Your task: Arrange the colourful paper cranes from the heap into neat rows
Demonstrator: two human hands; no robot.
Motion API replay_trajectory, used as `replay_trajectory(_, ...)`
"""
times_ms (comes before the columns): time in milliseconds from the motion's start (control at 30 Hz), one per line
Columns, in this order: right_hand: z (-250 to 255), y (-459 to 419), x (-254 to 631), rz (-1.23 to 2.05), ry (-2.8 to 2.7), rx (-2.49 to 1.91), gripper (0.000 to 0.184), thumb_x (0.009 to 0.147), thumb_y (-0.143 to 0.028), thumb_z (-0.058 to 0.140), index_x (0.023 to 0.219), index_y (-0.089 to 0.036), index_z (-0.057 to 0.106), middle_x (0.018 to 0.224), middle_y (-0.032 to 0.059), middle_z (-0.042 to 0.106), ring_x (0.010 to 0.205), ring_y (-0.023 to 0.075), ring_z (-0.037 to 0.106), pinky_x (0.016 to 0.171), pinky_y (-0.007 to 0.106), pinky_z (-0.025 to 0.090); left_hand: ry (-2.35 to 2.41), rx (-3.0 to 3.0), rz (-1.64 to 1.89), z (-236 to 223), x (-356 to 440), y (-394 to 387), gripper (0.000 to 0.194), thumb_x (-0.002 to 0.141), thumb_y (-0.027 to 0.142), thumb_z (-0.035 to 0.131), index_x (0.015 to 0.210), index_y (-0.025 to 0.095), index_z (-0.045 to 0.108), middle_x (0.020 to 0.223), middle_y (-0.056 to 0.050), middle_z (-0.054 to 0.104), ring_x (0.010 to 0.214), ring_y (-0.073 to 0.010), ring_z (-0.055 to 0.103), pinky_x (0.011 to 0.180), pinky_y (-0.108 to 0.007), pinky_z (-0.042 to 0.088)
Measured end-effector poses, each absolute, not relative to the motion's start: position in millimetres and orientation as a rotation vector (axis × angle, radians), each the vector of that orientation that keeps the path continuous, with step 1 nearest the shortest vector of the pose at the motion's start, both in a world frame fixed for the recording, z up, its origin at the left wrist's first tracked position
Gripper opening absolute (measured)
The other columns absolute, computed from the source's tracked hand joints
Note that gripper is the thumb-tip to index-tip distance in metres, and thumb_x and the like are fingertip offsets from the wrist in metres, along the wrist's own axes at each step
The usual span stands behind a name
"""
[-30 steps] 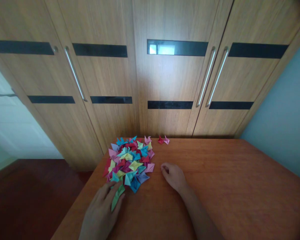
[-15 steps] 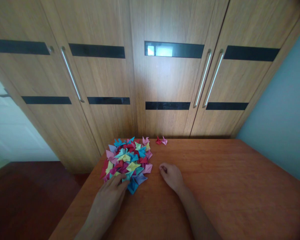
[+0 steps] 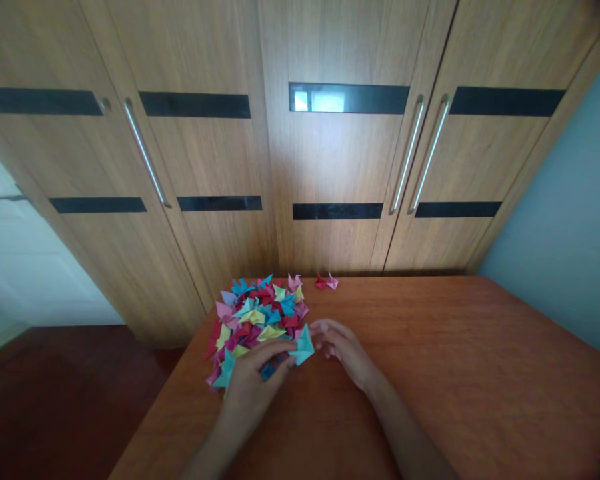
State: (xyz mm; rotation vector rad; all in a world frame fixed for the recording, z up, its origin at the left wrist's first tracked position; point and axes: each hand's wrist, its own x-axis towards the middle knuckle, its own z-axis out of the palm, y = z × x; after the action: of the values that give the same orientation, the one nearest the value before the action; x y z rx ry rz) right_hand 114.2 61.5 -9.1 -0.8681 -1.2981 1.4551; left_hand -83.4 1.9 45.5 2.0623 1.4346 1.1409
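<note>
Turquoise paper bird point(image 3: 304, 347): now off the pile point(image 3: 253, 317), clamped in the left hand point(image 3: 250, 383) over the bench point(image 3: 430, 347). Right hand point(image 3: 347, 350): uncurled since earlier, fingers apart, close beside; bird thus within reach of both.

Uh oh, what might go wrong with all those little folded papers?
The turquoise paper could get bent, because the left hand pinches it and the right hand is very close. Pieces from the paper pile might fall off, since it lies near the left edge of the table.
</note>
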Motion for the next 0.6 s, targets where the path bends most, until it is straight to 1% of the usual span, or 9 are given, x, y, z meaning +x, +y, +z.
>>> replay_trajectory(67, -8.8, 60.4, 114.3, 1.527, -1.206, -0.809, 0.033, 0.081, -0.048, 0.054, 0.094, -0.021, 0.065, 0.086, 0.0033, 0.064, 0.067, 0.0120, 0.055, 0.053, 0.020, 0.037, 1.374, 2.023, 1.140, 43.4, -68.4, 10.5, 0.018, 0.080, 0.023, 0.058, 0.094, 0.023, 0.069, 0.098, -0.003, 0.071, 0.087, -0.0176, 0.065, 0.079, -0.029, 0.053)
replay_trajectory(167, -10.4, 62.9, 118.1, 1.474, -1.123, -0.861, 0.029, 0.075, -0.046, 0.062, 0.085, -0.019, 0.064, 0.074, 0.0007, 0.060, 0.062, 0.0109, 0.051, 0.054, 0.020, 0.038, 1.311, 1.985, 1.144, 38.3, -52.4, 23.2, 0.019, 0.078, 0.020, 0.058, 0.094, 0.022, 0.068, 0.097, -0.004, 0.071, 0.084, -0.0172, 0.065, 0.078, -0.030, 0.053)
replay_trajectory(233, -11.1, 65.6, 121.6, 1.441, -1.066, -0.878, 0.029, 0.073, -0.047, 0.064, 0.079, -0.019, 0.062, 0.071, 0.0001, 0.058, 0.062, 0.0114, 0.051, 0.056, 0.021, 0.040, 1.271, 1.993, 1.103, 37.3, -45.8, 30.3, 0.018, 0.078, 0.020, 0.057, 0.093, 0.021, 0.068, 0.092, -0.003, 0.071, 0.079, -0.0161, 0.065, 0.075, -0.028, 0.053)
replay_trajectory(300, -10.7, 68.7, 125.3, 1.454, -1.014, -0.843, 0.028, 0.072, -0.046, 0.064, 0.078, -0.019, 0.060, 0.071, -0.0001, 0.058, 0.064, 0.0122, 0.052, 0.061, 0.023, 0.043, 1.230, 2.031, 1.036, 39.4, -41.4, 36.8, 0.018, 0.079, 0.019, 0.057, 0.093, 0.022, 0.068, 0.090, -0.001, 0.071, 0.077, -0.0149, 0.065, 0.072, -0.025, 0.052)
replay_trajectory(400, -9.2, 77.2, 132.5, 1.459, -0.989, -0.819, 0.027, 0.073, -0.046, 0.062, 0.077, -0.019, 0.059, 0.072, 0.0006, 0.058, 0.066, 0.0129, 0.053, 0.063, 0.025, 0.045, 1.185, 2.132, 0.961, 46.7, -36.3, 49.8, 0.017, 0.080, 0.019, 0.057, 0.093, 0.023, 0.068, 0.088, 0.000, 0.071, 0.076, -0.0141, 0.064, 0.070, -0.023, 0.051)
replay_trajectory(467, -9.8, 87.2, 139.5, 1.393, -0.999, -0.869, 0.029, 0.075, -0.048, 0.058, 0.078, -0.019, 0.059, 0.074, 0.0020, 0.060, 0.067, 0.0135, 0.054, 0.063, 0.024, 0.044, 1.156, 2.224, 0.946, 51.9, -31.4, 63.4, 0.016, 0.082, 0.021, 0.057, 0.093, 0.023, 0.067, 0.089, 0.000, 0.071, 0.078, -0.0140, 0.064, 0.073, -0.023, 0.050)
replay_trajectory(600, -19.6, 110.5, 154.3, 1.058, -1.096, -1.120, 0.037, 0.080, -0.050, 0.045, 0.078, -0.018, 0.062, 0.078, 0.0048, 0.063, 0.068, 0.0148, 0.055, 0.062, 0.025, 0.043, 1.131, 2.410, 1.007, 58.5, -12.8, 104.9, 0.015, 0.083, 0.018, 0.057, 0.093, 0.022, 0.067, 0.097, -0.002, 0.069, 0.090, -0.0153, 0.062, 0.083, -0.026, 0.046)
